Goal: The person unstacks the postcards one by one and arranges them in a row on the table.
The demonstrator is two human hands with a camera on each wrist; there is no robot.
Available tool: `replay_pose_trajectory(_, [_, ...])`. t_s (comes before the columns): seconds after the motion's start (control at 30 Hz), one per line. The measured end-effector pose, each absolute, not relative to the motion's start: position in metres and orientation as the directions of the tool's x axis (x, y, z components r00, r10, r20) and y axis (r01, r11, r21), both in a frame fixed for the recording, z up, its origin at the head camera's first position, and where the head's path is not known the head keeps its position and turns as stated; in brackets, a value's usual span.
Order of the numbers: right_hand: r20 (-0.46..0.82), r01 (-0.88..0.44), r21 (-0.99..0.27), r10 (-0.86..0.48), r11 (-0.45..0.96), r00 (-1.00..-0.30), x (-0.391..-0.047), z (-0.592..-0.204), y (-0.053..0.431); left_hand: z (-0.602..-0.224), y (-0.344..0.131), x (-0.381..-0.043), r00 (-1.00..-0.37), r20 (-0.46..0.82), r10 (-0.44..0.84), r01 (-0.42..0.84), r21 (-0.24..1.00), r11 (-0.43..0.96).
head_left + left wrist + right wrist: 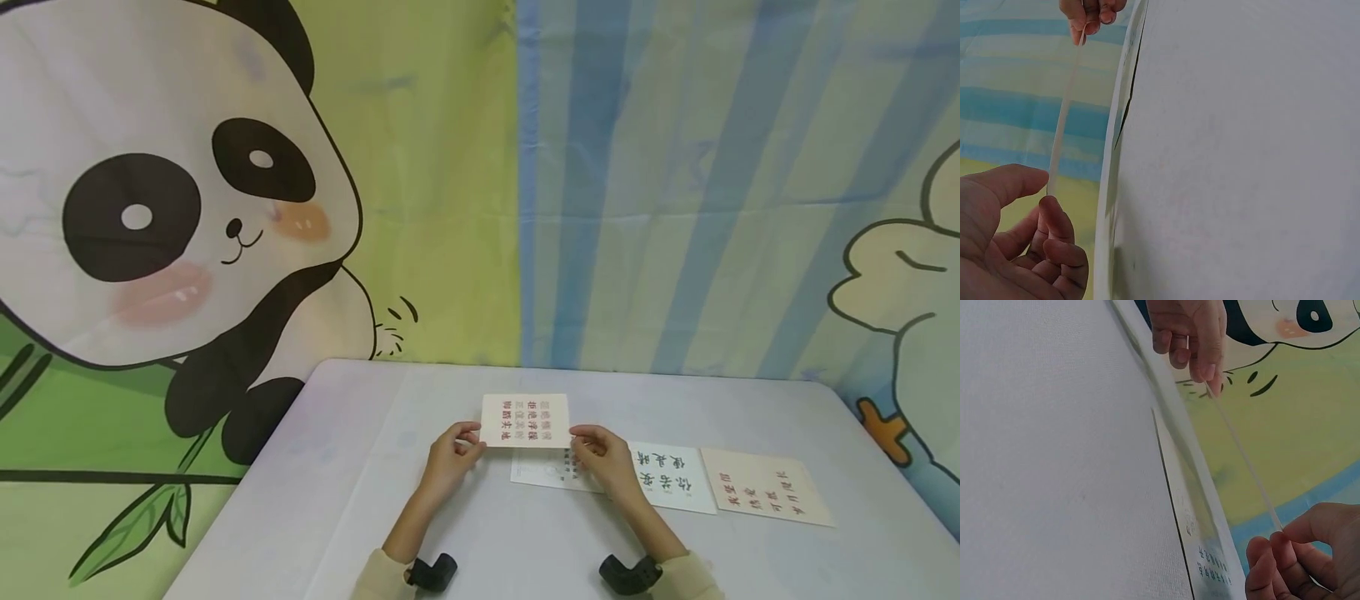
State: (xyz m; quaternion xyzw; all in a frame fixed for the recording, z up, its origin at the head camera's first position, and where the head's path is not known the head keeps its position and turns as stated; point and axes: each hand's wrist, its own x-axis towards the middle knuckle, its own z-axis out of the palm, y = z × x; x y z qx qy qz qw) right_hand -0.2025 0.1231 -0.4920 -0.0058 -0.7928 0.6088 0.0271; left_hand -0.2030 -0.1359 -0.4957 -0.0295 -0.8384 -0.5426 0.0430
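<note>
A cream card with columns of red and grey characters is held up above the table, its printed face toward the head camera. My left hand pinches its lower left edge between thumb and fingers. At the lower right edge, my right hand pinches it too. In both wrist views the card is seen edge-on, a thin pale strip between the two hands. Behind my right hand lies a white card with small print, partly covered by the hand and the raised card.
Right of that lie a white card with large dark characters and a cream card with red characters, close together. They rest on the white-covered table. A cloth backdrop with a panda hangs behind the table's far edge.
</note>
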Motion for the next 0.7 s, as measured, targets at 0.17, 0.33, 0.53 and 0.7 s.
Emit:
replay_pose_trajectory(0.17, [0.049,-0.041,-0.962,0.024,0.268,-0.998,-0.201,-0.493,0.117,-0.496,-0.145,-0.2,-0.995,0.101,0.0,0.092,0.906,0.414])
replay_pose_trajectory(0.33, [0.045,-0.04,-0.965,0.013,0.259,-0.999,-0.2,-0.494,0.111,-0.497,-0.152,-0.198,-0.994,0.105,0.002,0.097,0.91,0.404])
replay_pose_trajectory(0.53, [0.053,-0.056,-0.966,-0.016,0.251,-0.998,-0.2,-0.497,0.104,-0.499,-0.161,-0.196,-0.994,0.111,-0.006,0.099,0.911,0.4])
replay_pose_trajectory(0.7, [0.055,-0.061,-0.97,-0.035,0.236,-0.998,-0.2,-0.501,0.098,-0.5,-0.169,-0.194,-0.993,0.118,0.005,0.109,0.9,0.423])
